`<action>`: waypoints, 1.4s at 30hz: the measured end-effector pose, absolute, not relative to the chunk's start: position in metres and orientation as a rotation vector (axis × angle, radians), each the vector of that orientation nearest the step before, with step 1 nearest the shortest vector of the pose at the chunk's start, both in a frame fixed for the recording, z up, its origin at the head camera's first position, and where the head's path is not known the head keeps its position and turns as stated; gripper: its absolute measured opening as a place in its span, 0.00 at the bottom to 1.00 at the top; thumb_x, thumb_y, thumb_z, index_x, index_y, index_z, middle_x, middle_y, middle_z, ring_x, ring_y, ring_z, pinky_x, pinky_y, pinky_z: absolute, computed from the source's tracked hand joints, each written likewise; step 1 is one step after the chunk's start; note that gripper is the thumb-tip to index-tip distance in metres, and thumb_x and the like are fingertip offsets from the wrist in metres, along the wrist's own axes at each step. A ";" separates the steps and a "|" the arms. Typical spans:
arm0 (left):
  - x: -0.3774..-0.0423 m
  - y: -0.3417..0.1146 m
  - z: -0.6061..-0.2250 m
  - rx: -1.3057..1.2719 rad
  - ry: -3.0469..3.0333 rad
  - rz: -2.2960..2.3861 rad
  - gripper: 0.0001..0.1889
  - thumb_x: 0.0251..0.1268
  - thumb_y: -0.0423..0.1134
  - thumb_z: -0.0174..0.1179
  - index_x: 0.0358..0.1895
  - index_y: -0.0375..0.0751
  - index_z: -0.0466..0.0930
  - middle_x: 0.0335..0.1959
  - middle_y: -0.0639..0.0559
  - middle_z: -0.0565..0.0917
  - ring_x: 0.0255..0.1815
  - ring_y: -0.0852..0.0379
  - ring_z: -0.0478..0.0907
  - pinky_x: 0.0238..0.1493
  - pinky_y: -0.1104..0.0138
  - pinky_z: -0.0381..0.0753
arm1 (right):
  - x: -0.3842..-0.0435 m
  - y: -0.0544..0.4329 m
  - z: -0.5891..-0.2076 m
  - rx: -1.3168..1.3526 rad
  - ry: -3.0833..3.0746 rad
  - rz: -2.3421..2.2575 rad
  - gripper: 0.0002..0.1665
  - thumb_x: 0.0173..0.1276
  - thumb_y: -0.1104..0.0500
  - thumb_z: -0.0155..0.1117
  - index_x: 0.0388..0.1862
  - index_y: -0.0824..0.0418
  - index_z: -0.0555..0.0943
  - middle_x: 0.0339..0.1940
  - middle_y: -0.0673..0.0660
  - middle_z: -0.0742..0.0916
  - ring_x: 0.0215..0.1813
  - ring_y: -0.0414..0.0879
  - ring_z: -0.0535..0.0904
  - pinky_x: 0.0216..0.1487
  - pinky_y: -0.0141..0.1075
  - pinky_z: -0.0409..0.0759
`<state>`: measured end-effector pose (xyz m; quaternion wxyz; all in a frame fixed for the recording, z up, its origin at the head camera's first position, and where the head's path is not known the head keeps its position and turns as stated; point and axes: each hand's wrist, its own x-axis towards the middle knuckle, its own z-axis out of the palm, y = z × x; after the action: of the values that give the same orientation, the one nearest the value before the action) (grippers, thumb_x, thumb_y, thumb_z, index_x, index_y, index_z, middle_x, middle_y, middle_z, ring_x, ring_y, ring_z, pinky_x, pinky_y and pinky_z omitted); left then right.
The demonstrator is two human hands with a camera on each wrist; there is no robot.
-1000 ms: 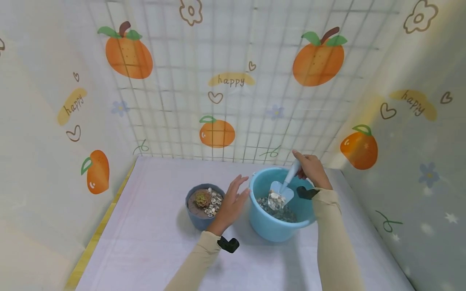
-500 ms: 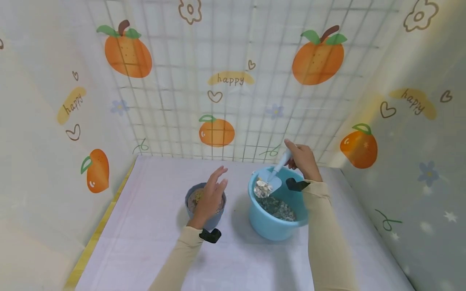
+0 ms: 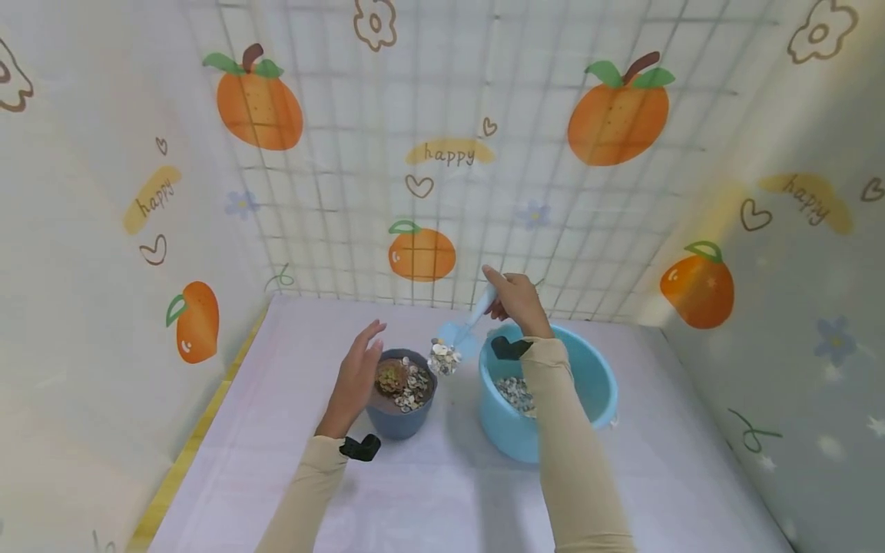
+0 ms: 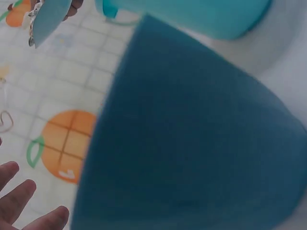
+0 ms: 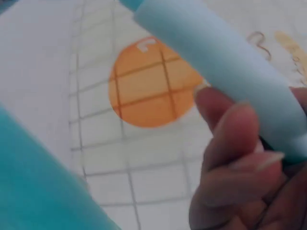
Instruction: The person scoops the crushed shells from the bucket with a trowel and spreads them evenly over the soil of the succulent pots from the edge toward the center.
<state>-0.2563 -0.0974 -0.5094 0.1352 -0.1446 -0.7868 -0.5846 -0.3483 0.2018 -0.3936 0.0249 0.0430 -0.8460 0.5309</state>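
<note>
Base: What ground am I logging?

Remote: White-covered worktop (image 3: 429, 499), its yellow strip (image 3: 200, 430) running down the left edge. Behind the far edge and up both sides hangs pale cloth (image 3: 346, 230), printed with oranges, hearts and "happy". Grid lines show on the back panel.

Base: What stands on it?

Remote: From my screen, a blue-grey pot (image 3: 401, 424), upright, left of middle and closer to the far edge than to the left one. It holds a small plant (image 3: 391, 379) with pale chips beside it. Toward the right edge, a light-blue bucket (image 3: 501, 434), grey-white stones (image 3: 515, 393) inside.

Base: Hands?

Remote: Right hand (image 3: 517, 301) has its fingers curled round the handle of a blue scoop (image 3: 465, 340). The blade, tilted and loaded with pale bits (image 3: 444, 359), hangs in the gap between pot and bucket. Left hand (image 3: 355, 384) is at the pot's left side, fingers extended and apart, holding nothing; I can't tell whether the palm touches the rim.

Base: Anything blocking my view?

Remote: The right sleeve (image 3: 581, 461) and a black wrist piece (image 3: 512, 348) cover part of the bucket. In the left wrist view, the pot's wall fills most of what I get.
</note>
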 end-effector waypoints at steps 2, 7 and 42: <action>-0.257 -0.102 -0.515 -0.401 -2.282 -1.702 0.27 0.87 0.58 0.40 0.80 0.54 0.66 0.82 0.52 0.61 0.81 0.48 0.56 0.75 0.39 0.58 | -0.349 0.193 -0.398 0.138 -2.623 1.648 0.38 0.79 0.32 0.54 0.36 0.67 0.83 0.24 0.65 0.87 0.26 0.56 0.83 0.30 0.41 0.83; -0.257 -0.111 -0.529 -0.348 -2.292 -1.727 0.26 0.88 0.57 0.40 0.79 0.54 0.67 0.82 0.52 0.62 0.81 0.48 0.57 0.76 0.41 0.57 | -0.350 0.173 -0.409 0.171 -2.654 1.626 0.36 0.80 0.34 0.55 0.35 0.66 0.83 0.23 0.64 0.87 0.27 0.57 0.84 0.30 0.41 0.84; -0.256 -0.101 -0.592 -0.231 -2.170 -1.944 0.23 0.91 0.44 0.35 0.72 0.41 0.73 0.72 0.46 0.74 0.79 0.50 0.62 0.78 0.52 0.56 | -0.340 0.136 -0.436 0.431 -2.602 1.612 0.36 0.75 0.29 0.60 0.30 0.62 0.78 0.19 0.61 0.83 0.24 0.59 0.82 0.30 0.51 0.84</action>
<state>-0.2556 -0.1013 -0.5922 0.1093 -0.0786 -0.7381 -0.6612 -0.3397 0.1365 -0.4363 0.0251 0.1395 -0.8414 0.5214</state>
